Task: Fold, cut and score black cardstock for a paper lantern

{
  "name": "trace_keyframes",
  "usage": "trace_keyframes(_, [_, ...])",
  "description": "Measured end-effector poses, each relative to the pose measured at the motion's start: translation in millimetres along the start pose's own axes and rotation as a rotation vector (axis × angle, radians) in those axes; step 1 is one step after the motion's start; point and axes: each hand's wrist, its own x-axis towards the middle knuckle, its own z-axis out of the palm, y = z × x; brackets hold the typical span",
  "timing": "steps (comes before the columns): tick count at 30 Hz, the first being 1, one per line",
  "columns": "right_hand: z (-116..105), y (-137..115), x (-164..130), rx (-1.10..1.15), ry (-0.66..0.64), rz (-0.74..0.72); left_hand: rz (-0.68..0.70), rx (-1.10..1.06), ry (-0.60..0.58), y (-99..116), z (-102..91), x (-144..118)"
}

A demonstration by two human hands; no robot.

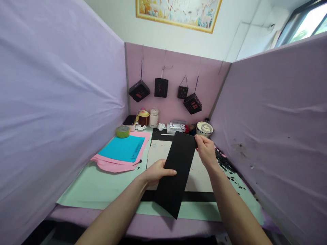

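Lilac partition walls (51,102), green mat (102,190), black paper scraps (226,166)

A long black paper strip (177,173), flat and unfolded, is held tilted above the table's near edge, its far end raised

head view | from above, facing forward-down | close over table (84,190) | partitioned booth

paper sheets (122,151) left of the mat (158,151), tape roll (123,131) behind them
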Motion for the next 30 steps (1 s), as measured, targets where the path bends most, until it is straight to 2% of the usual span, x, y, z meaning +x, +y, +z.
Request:
trace_keyframes(6, [1, -5, -2, -0.024, 0.025, -0.063, -0.011, -0.016, 0.013, 1, -1.3, -1])
trace_keyframes(11, [0, -17, -5, -0.169, 0.064, -0.166, 0.002, 0.003, 0.014, 1, -3.9, 0])
trace_keyframes(13, [-1, -18, -4, -0.149, 0.065, -0.154, 0.016, 0.021, 0.020, 2, -4.6, 0])
trace_keyframes(17, [1, -13, -3, 0.038, -0.135, -0.053, 0.099, 0.051, 0.147, 5, -5.4, 3])
trace_keyframes(20, [3, -12, -6, 0.039, -0.230, -0.007, 0.145, 0.065, 0.227, 5, -4.8, 6])
trace_keyframes(27, [11, -26, -13, -0.074, -0.057, -0.147, 0.154, 0.173, 0.230, 0, -5.0, 10])
trace_keyframes(30, [13, -26, -16, -0.048, -0.096, -0.139, 0.188, 0.166, 0.251, -3, -8.4, 13])
